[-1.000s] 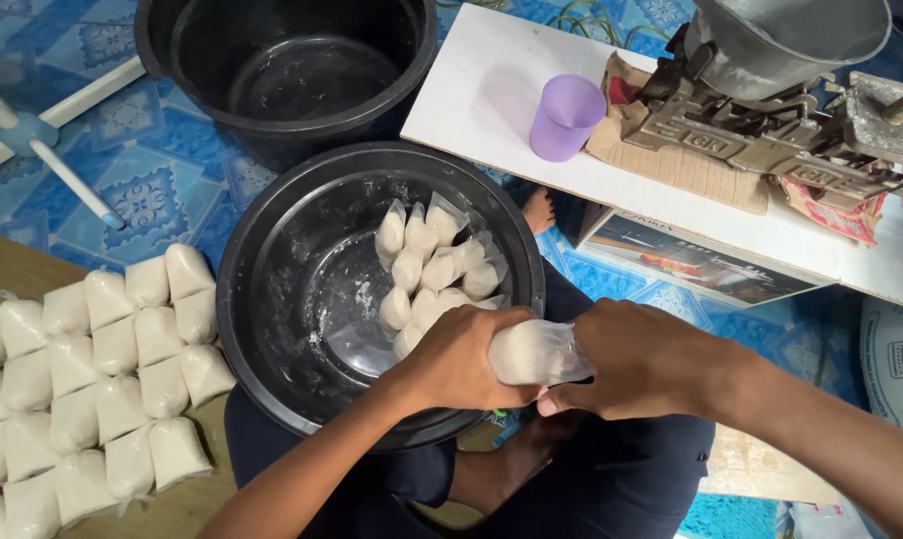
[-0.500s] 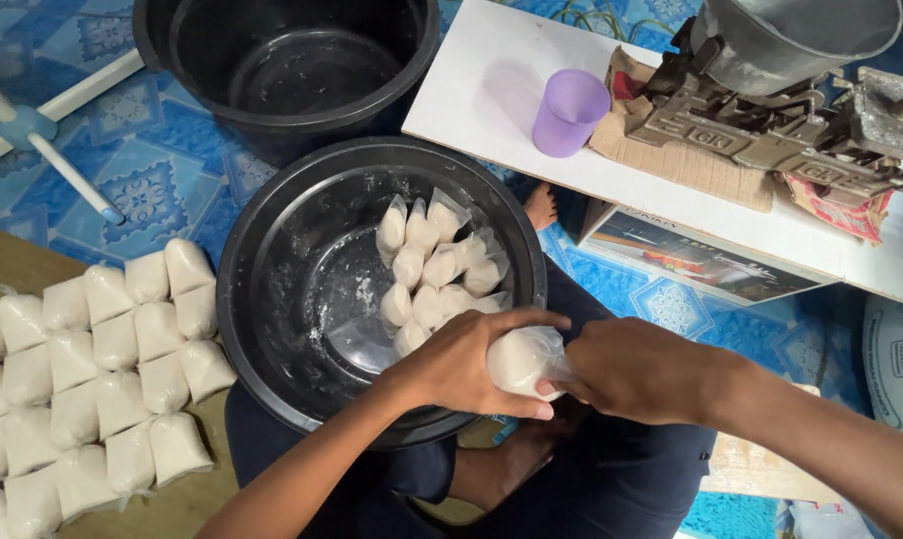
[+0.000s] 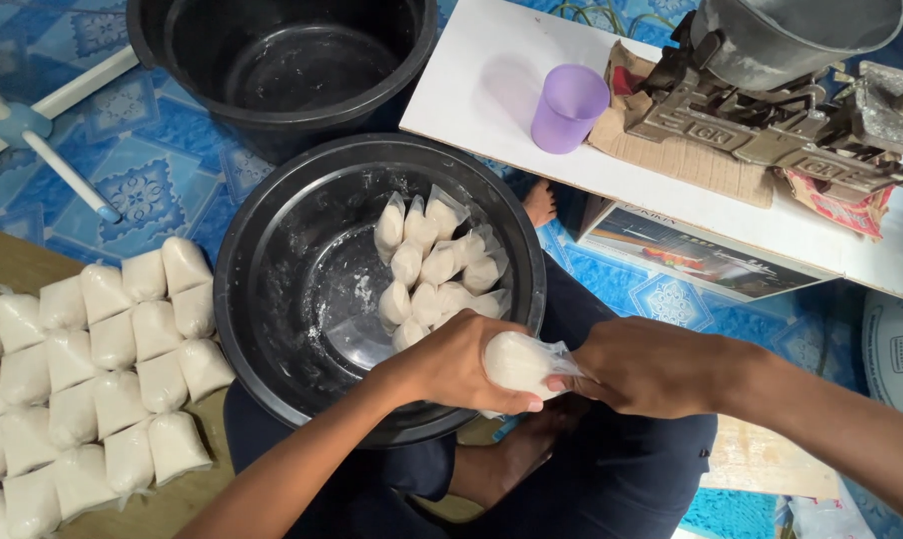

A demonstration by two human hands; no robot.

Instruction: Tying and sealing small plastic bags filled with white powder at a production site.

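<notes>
Both hands hold one small clear plastic bag of white powder (image 3: 519,361) over the near rim of a black basin (image 3: 272,299). My left hand (image 3: 461,364) cups the bag's round body from the left. My right hand (image 3: 651,364) pinches its twisted plastic neck from the right. Inside the basin lies a cluster of several unsealed filled bags (image 3: 433,269) with their open tops pointing up. White powder dusts the basin's bottom.
Rows of several sealed white bags (image 3: 92,369) lie on a wooden board at the left. A black bucket (image 3: 282,60) stands behind the basin. A white table (image 3: 491,90) holds a purple cup (image 3: 568,107) and a metal machine (image 3: 771,90). Blue patterned mat underneath.
The bag and both hands have shifted slightly left and lower, closer to the basin's rim. My right hand has slid nearer to the bag's body along its neck.
</notes>
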